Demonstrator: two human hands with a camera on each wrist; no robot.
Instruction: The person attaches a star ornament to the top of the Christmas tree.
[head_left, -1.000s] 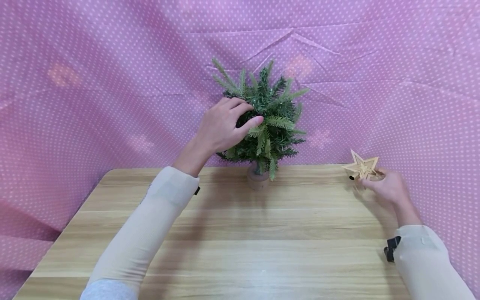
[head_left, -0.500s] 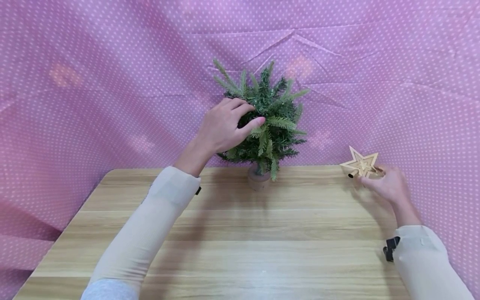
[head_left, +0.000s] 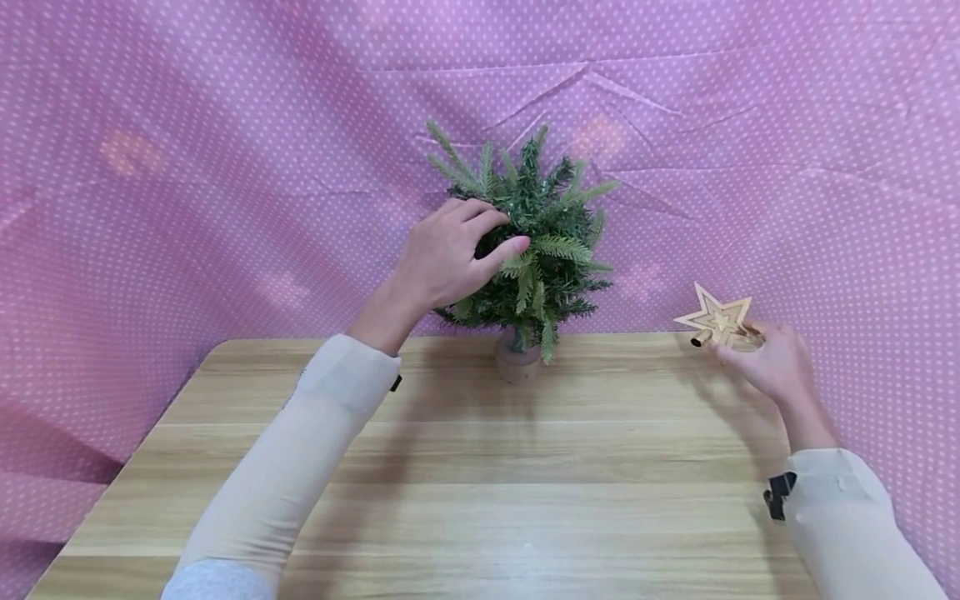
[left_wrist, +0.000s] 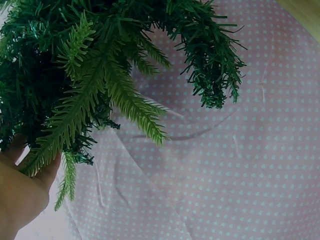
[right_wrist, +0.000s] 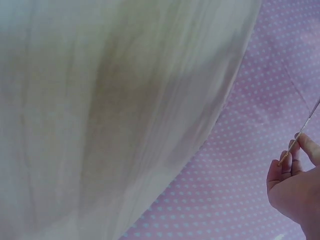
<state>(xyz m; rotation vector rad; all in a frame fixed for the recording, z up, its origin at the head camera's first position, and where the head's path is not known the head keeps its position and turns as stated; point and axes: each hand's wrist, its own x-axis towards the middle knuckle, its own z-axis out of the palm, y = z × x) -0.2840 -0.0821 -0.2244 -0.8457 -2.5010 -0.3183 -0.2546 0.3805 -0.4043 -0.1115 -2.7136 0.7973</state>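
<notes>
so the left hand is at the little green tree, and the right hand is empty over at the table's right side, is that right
Not quite: the right hand is not empty. The head view shows it holding a star. The left hand is indeed at the tree.

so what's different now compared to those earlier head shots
The right hand has shifted the wooden star slightly up in the head view and a touch left, toward the tree. Nothing was newly taken hold of or let go. The left hand stays at the branches, and the tree stands where it was.
</notes>
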